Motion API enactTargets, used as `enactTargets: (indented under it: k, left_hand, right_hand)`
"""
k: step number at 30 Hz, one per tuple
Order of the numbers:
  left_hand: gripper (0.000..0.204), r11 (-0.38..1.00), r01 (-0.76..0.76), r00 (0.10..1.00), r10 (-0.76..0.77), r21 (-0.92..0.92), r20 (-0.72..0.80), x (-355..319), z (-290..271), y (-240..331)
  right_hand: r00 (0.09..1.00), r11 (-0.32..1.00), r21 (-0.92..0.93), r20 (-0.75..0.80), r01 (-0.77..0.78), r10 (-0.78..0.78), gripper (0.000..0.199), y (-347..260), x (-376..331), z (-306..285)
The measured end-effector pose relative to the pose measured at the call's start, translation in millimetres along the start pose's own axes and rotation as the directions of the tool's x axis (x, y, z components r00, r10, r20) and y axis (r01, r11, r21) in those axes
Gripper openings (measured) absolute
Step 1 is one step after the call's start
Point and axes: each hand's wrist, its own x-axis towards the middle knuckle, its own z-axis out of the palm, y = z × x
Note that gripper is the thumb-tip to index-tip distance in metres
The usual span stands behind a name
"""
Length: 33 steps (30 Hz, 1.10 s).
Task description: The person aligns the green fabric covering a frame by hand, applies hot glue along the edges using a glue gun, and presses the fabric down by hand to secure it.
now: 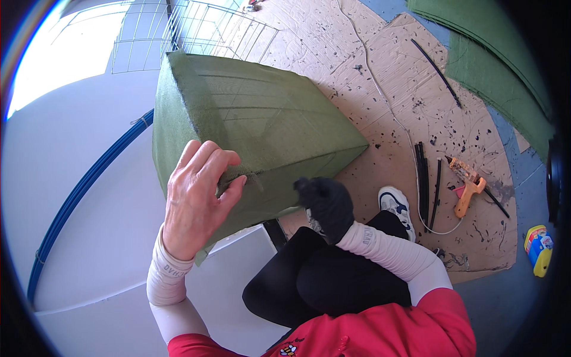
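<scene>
Pressing hand: left hand (pixel 196 199), bare, fingers curled and pinching a seam of the green fabric cover (pixel 256 128).
Right hand (pixel 326 202): in a black glove, closed loosely on the lower edge of the same cover.
Cover place: stretched over a wire frame (pixel 196 27), just above the person's knees.
Nearby: orange glue gun (pixel 468 185) and black glue sticks (pixel 423 178) lying on cardboard (pixel 404 77).

Cardboard (pixel 380 77) covers the floor (pixel 523 297); on it lie a glue gun (pixel 468 184), black sticks (pixel 423 175) and green fabric (pixel 499 65).
</scene>
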Motion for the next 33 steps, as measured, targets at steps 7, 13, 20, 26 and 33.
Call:
enactTargets:
  k: [7,13,20,26,33]
  left_hand:
    - [0.027,0.991,0.114,0.987,-0.106,0.07,-0.119,-2.1,11.6,10.8]
    - [0.031,0.974,0.208,0.959,-0.185,0.086,-0.216,-5.7,24.0,17.1]
    - [0.036,0.967,0.244,0.942,-0.217,0.079,-0.255,-6.6,26.2,21.5]
    - [0.038,0.971,0.217,0.947,-0.184,0.102,-0.265,-6.1,27.2,21.6]
    - [0.039,0.974,0.211,0.947,-0.182,0.084,-0.263,-5.4,27.3,21.7]
  right_hand:
    - [0.952,0.899,-0.35,-0.058,0.262,-0.3,0.022,29.1,-3.5,-21.1]
    - [0.872,0.833,-0.317,-0.033,0.454,-0.488,0.03,1.9,-3.3,-8.3]
    - [0.514,0.427,-0.412,0.126,0.805,-0.848,0.064,-18.8,16.7,20.9]
    - [0.485,0.348,-0.519,0.153,0.781,-0.861,0.065,-12.3,31.6,20.3]
    - [0.598,0.503,-0.429,0.115,0.75,-0.794,0.062,-10.4,51.1,16.2]
